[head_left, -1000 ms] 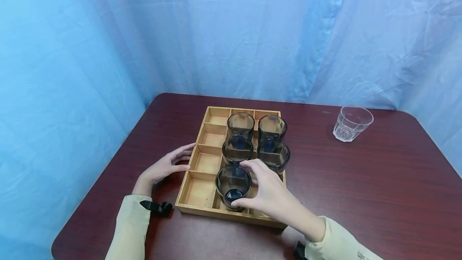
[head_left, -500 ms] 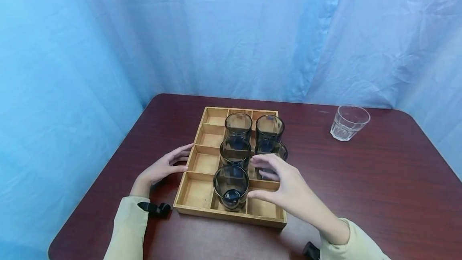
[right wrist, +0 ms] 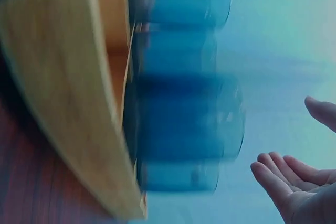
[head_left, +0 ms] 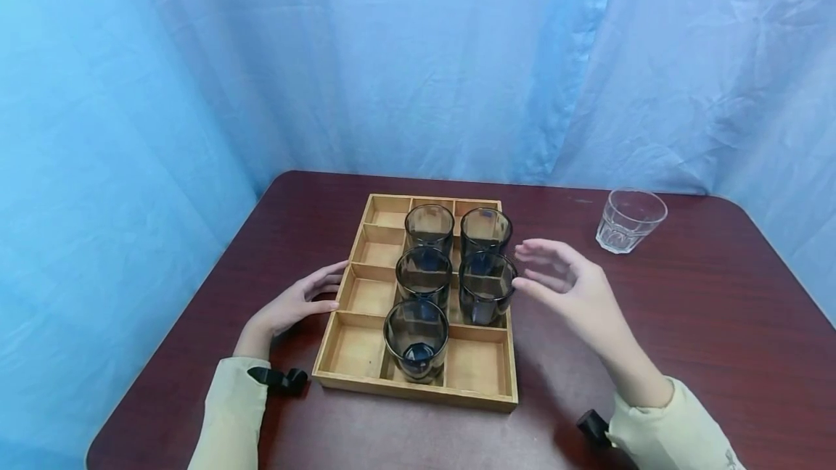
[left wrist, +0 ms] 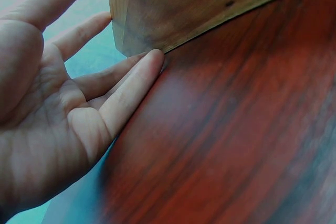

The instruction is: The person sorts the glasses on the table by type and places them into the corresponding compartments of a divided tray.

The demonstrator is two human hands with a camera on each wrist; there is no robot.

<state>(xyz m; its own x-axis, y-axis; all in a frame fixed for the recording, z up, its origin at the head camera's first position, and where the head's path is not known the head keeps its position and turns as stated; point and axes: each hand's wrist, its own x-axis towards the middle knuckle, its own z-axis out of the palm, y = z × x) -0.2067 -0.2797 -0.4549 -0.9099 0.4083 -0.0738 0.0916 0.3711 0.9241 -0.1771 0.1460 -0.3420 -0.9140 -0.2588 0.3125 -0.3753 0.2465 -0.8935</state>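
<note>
A shallow wooden compartment tray [head_left: 353, 345] lies on the table, holding several dark tinted glasses. One of them, the nearest glass [head_left: 416, 339], stands in the front middle compartment; two more line up behind it. In the right column stand a back glass [head_left: 486, 231] and a nearer glass [head_left: 486, 289]. My left hand [head_left: 290, 307] touches the tray's left side with extended fingertips; in the left wrist view its fingers [left wrist: 134, 90] reach the wooden wall [left wrist: 157, 9]. My right hand [head_left: 581, 296], holding nothing, hovers right of the tray, fingers spread close to the nearer right-column glass.
A clear tumbler [head_left: 628, 222] stands apart at the back right of the dark red table [head_left: 686, 325]. Blue curtains [head_left: 418, 64] hang behind and at the sides. Each wrist wears a black strap [head_left: 277, 378].
My right hand has let go of the front middle glass and moved right, past the tray's right edge. My left hand stays at the tray's side.
</note>
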